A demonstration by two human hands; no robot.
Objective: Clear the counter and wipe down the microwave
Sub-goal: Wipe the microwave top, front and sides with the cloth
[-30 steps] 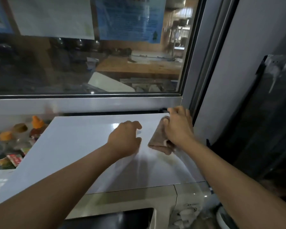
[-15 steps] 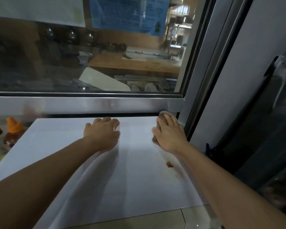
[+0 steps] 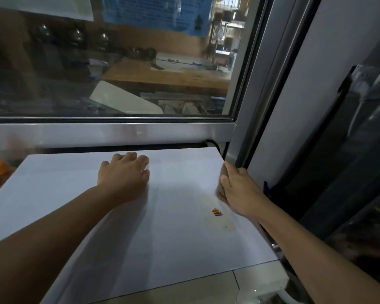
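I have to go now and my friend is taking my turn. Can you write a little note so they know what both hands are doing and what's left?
Left hand: resting on the white microwave top, fingers loosely bent, holding nothing.
Right hand: at the top's right edge, pressing the cloth there; only a sliver of cloth shows.
Done: the top has nothing standing on it, and wiping is under way.
Left: a small red and orange sticker with a faint stain around it sits near the right edge, so that patch probably needs more wiping. The microwave's front and sides are mostly out of view, so I can't tell whether they are clean.
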